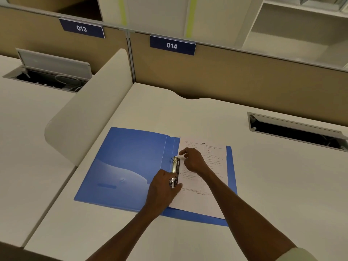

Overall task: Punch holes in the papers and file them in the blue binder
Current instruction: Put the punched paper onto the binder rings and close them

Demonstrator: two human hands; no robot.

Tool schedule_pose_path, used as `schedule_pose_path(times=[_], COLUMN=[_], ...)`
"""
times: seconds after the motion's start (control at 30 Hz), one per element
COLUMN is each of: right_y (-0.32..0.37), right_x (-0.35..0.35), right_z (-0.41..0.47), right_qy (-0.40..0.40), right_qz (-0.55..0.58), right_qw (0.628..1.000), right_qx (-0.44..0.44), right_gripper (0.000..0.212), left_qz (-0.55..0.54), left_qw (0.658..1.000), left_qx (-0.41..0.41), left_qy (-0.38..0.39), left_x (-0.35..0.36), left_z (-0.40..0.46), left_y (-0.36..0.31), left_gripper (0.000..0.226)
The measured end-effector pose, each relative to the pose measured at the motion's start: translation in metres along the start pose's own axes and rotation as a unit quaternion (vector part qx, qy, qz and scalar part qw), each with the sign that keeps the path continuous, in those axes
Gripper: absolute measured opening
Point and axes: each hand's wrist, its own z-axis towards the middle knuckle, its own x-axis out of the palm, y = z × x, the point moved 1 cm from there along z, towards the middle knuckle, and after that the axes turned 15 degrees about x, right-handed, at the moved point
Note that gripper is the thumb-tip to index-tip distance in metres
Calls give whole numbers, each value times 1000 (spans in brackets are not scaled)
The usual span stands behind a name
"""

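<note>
The blue binder (131, 162) lies open at lower centre of the tabletop (188, 113), thin floppy papers (205, 196) on its right half. Left hand (162, 191) grips the stiff ring mechanism (175, 169); right hand (194, 162) presses the papers' edge, fingers loosely curled.

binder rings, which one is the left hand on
The nearer ring: the left hand holds it, while the farther ring stands bare beside the right hand.
</note>
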Motion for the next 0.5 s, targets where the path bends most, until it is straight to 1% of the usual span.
schedule_pose_path(times=[0.1,0.17,0.3,0.5], right_y=[-6,-9,-13,-14], right_x=[0,1,4,11], right_z=[-2,-3,-5,-7], right_qy=[-11,-10,-6,14], right_qz=[-11,-26,-46,-96], right_qw=[1000,1000,998,993], right_qx=[-2,-12,-31,-60], right_gripper=[42,44,46,57], left_qz=[18,23,15,49], left_qw=[1000,999,999,996], left_qx=[21,25,24,52], left_qy=[-10,-3,20,44], left_x=[-3,-3,-2,0], left_z=[1,1,2,4], left_y=[1,4,10,15], left_gripper=[50,51,44,37])
